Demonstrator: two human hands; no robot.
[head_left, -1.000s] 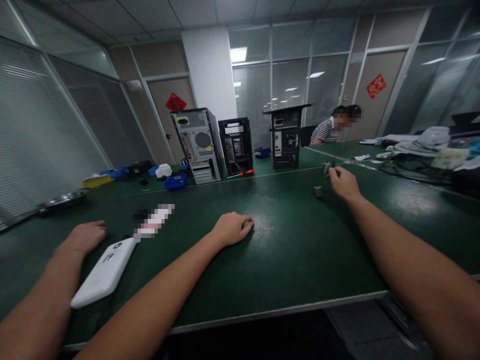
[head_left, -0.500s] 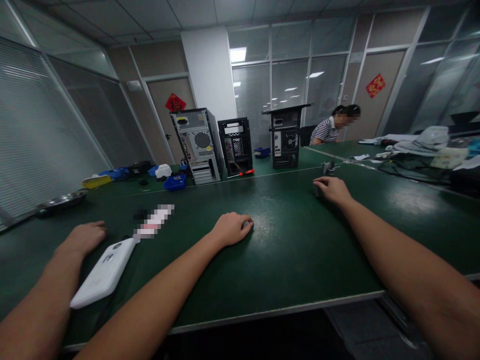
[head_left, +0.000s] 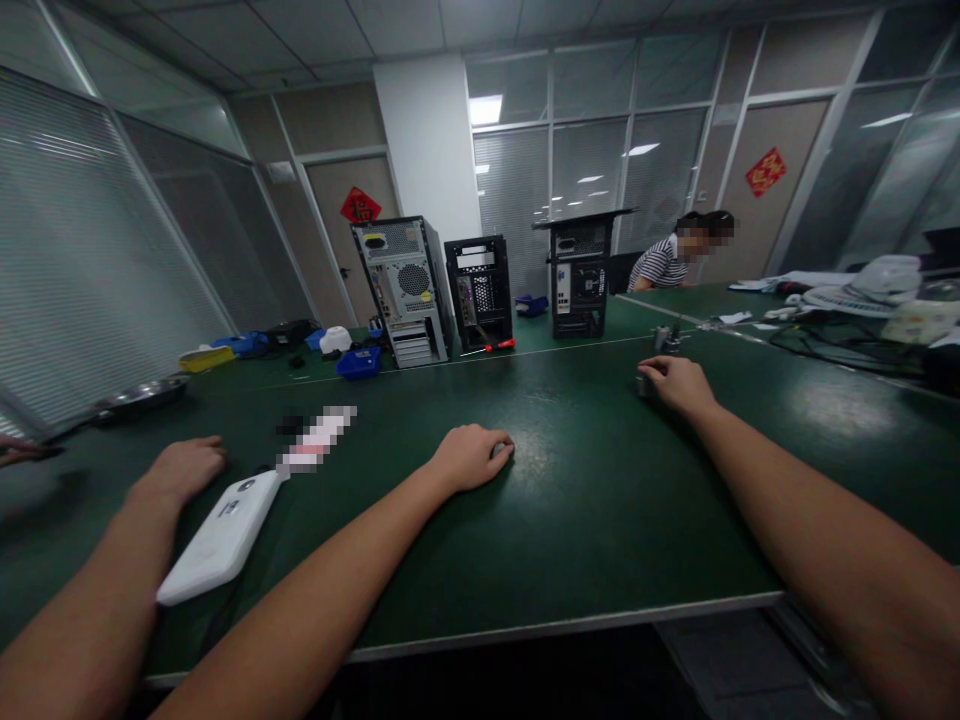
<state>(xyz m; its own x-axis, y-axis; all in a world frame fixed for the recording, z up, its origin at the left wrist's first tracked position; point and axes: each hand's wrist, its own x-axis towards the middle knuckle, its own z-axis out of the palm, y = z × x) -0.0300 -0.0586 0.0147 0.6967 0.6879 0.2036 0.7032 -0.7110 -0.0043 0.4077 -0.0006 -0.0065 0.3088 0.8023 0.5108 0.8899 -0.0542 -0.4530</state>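
My left hand (head_left: 472, 457) rests on the green tabletop (head_left: 570, 510), its fingers curled round a small grey object (head_left: 499, 452) that they mostly cover. Further right, my right hand (head_left: 681, 385) has thumb and fingers closed on a small grey metal block (head_left: 642, 383) standing on the table. Just beyond that hand are small metal parts (head_left: 664, 340), too small to name.
Another person's hand (head_left: 180, 468) lies beside a white device (head_left: 221, 540). At the left edge another hand (head_left: 16, 450) holds something dark. Computer cases (head_left: 409, 290) stand at the back, near a red-handled screwdriver (head_left: 499, 346) and blue bins (head_left: 358, 363). Cables (head_left: 832, 345) lie right.
The view has shifted slightly, so things sit a little further right. Another person's hand with a dark object has come in at the left edge. My hands keep their places.
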